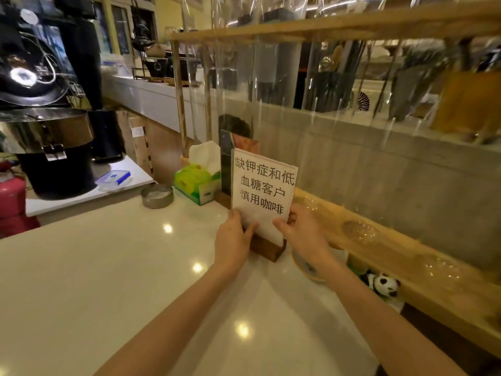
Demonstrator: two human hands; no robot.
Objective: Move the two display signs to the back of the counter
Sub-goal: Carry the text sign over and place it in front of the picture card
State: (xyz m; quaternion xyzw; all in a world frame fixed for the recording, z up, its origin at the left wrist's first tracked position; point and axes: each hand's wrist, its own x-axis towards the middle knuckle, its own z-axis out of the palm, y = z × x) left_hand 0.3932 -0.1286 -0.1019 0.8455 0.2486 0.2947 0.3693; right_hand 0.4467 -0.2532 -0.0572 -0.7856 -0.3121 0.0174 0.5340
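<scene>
Two hands meet on one sign: the left hand (pixel 233 240) and the right hand (pixel 303 232) each grip a lower side edge of the near display sign (pixel 264 191), fingers (pixel 250 230) curled onto the front of the sheet on the left and thumb pressed over the lower right corner. Holding it low, just above the wooden base (pixel 267 246), looks sensible: the clear panel is tall and thin, so a grip close to the heavy block should keep it upright and stop it rocking.

The sign is a white sheet with large dark printed characters in three rows, held in a transparent upright holder slotted into a dark brown wooden block. It stands on the pale glossy tabletop (pixel 108 280), towards its far right side, close to the wooden ledge (pixel 379 248) under the hanging clear plastic curtain.

The second display sign (pixel 230 147) stands directly behind it, farther away, dark with a picture on it; it is mostly hidden, so its base can barely be made out. It sits right of a green tissue box (pixel 195 183), with a round metal ashtray (pixel 157 195) farther left.

Judging by this, one sign appears already at the far end and the near one is in hand, not yet settled.
</scene>
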